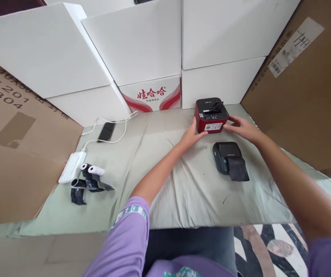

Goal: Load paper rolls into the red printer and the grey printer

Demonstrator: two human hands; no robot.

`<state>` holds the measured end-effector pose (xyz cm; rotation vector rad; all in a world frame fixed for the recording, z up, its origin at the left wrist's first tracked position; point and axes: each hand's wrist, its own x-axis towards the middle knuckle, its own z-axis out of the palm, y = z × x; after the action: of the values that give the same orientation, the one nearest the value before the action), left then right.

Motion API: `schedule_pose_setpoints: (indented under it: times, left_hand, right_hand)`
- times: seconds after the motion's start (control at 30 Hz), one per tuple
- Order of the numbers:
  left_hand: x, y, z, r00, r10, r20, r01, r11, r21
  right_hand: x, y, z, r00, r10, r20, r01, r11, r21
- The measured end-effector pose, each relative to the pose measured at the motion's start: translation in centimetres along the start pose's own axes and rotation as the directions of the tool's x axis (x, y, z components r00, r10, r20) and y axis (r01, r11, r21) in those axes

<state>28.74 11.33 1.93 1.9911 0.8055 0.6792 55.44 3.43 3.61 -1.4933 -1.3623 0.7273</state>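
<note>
A red receipt printer with a black top stands on the cloth near the white boxes. Dark crumpled paper sticks out of its top slot, and a white label is on its front. My left hand grips its left side, thumb along the lower front edge. On the opposite side, my right hand has its thumb at the front corner and its fingers curled against the right side. Just in front lies a smaller dark portable printer with a strip of black paper hanging out, touched by neither hand.
At the left lie several paper rolls with dark paper, a white power strip with a white cable, and a black phone. White boxes wall the back. Brown cartons flank both sides. The cloth-covered table has wrinkles.
</note>
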Motion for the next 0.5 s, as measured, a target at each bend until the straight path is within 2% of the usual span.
schedule_pose_setpoints:
  times: [0.07,0.13,0.2,0.3,0.37,0.43,0.5]
  left_hand:
    - [-3.2,0.4,0.7,0.987,0.054,0.152,-0.072,0.991,0.112]
    - [-6.2,0.9,2.1,0.915,0.101,0.391,-0.182,0.968,0.175]
    - [-8.2,1.6,3.7,0.867,0.101,0.488,-0.235,0.946,0.222]
    - [-9.1,2.0,5.3,0.875,0.075,0.477,-0.224,0.939,0.263]
    - [-9.0,1.9,4.8,0.893,0.087,0.441,-0.217,0.943,0.254]
    - [-9.3,1.5,3.1,0.913,0.126,0.388,-0.229,0.945,0.232]
    - [-10.5,0.9,0.0,0.932,0.174,0.319,-0.250,0.944,0.215]
  right_hand:
    - [-3.8,0.5,0.2,0.991,0.107,-0.080,-0.100,0.992,0.081]
    - [-8.0,0.6,1.4,0.977,0.196,-0.085,-0.172,0.957,0.232]
    - [-11.6,0.2,3.0,0.957,0.252,-0.143,-0.200,0.932,0.302]
    - [-14.2,-1.3,5.2,0.914,0.341,-0.220,-0.254,0.904,0.343]
    - [-14.2,-2.5,6.5,0.908,0.364,-0.209,-0.264,0.883,0.388]
    - [-13.4,-3.9,8.0,0.925,0.336,-0.176,-0.236,0.873,0.427]
    - [-12.1,-5.4,10.1,0.954,0.271,-0.132,-0.186,0.874,0.449]
